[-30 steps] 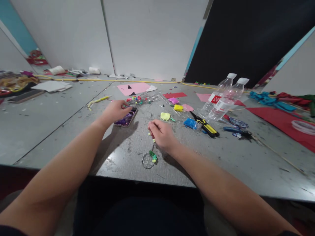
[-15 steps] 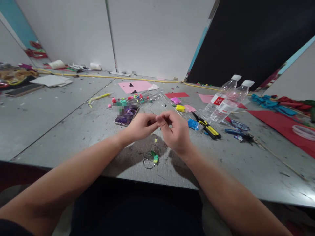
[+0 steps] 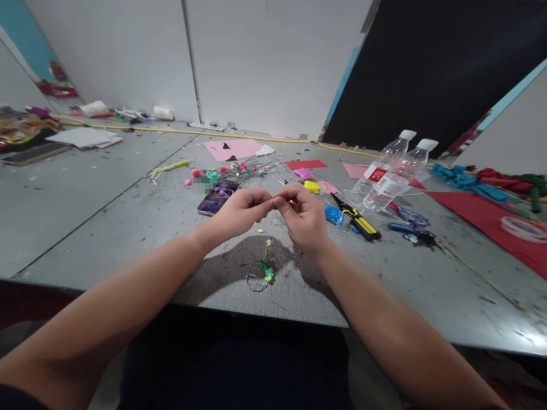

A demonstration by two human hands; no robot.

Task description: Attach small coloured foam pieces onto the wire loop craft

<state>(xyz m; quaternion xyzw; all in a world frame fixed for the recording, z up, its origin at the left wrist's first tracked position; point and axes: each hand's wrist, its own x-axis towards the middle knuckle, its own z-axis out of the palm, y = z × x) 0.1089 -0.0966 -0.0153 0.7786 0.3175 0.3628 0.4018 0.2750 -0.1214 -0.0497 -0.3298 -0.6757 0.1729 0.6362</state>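
My left hand [image 3: 243,212] and my right hand [image 3: 304,219] meet fingertip to fingertip above the grey table [image 3: 128,228]. Both are closed in a pinch, and whatever lies between the fingertips is too small or hidden to make out. Below them on the table rests a small round wire frame [image 3: 257,279] with green and yellow pieces [image 3: 267,271] at its right side. Two little yellow bits [image 3: 269,242] lie between the frame and my hands. A phone [image 3: 217,197] with a lit purple screen is just behind my left hand.
Right of my hands lie a blue packet [image 3: 334,215], yellow-black pliers [image 3: 359,217] and blue-handled pliers [image 3: 412,232]. Two clear plastic bottles [image 3: 391,176] stand behind them. Wire stems with coloured balls [image 3: 239,168] and pink paper [image 3: 233,149] are farther back. Red sheets [image 3: 482,222] lie at right.
My fingertips have come closer together, and the gap inside my right hand's pinch has narrowed. A second small yellow bit now shows under my hands. The view has shifted slightly.
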